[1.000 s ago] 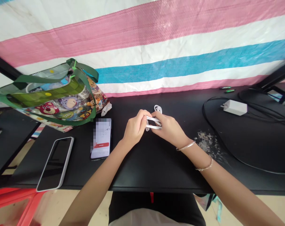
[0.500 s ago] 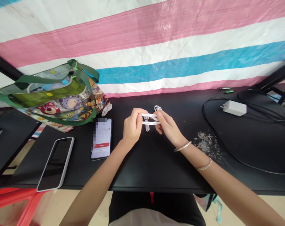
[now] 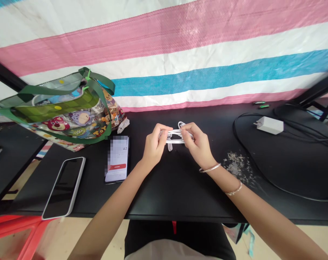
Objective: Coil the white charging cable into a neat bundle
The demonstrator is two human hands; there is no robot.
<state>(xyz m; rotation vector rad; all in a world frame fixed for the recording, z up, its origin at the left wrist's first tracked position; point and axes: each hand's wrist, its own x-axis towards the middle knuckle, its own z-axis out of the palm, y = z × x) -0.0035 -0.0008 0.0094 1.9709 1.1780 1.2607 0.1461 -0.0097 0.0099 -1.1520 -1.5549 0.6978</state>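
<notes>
While pinching cable (image 3: 175,134): both hands, fingers curled.

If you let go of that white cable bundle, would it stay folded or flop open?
The thin white cable bundle is pinched at both ends by the left hand and right hand, so it probably springs loose once released. It looks light and floppy, unlikely to roll.
</notes>
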